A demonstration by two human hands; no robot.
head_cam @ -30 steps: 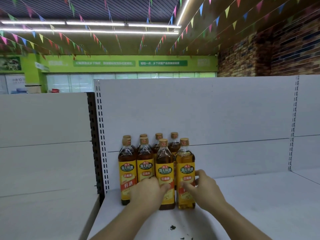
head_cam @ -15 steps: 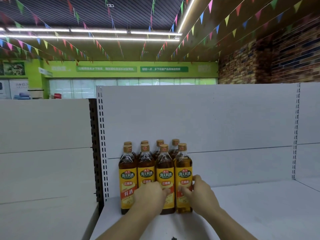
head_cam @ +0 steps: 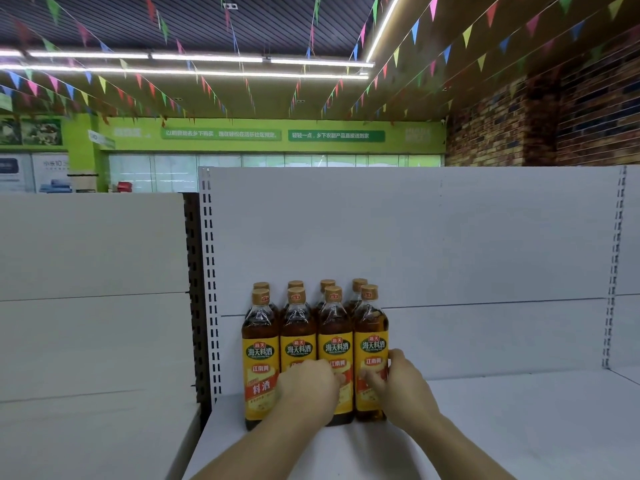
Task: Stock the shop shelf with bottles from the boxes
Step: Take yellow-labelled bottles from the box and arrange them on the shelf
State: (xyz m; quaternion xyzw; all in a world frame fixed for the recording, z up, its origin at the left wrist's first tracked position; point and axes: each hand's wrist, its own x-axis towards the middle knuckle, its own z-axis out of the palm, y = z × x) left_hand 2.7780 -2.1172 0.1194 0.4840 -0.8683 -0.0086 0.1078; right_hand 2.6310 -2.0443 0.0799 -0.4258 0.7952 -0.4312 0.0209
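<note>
The left hand lies against the lower labels of the front bottles; gripping or only pressing, I cannot tell. The right hand wraps the end bottle, thumb on its outer side. Full and smooth, the bottles look heavy and are best held low round the body. They stand upright in two rows at the left end of the white shelf, against its back panel. Beyond are a brick wall and bunting.

We see glossy clear bottles with shiny labels; the shelf looks smooth, matt; the brick wall rough.
</note>
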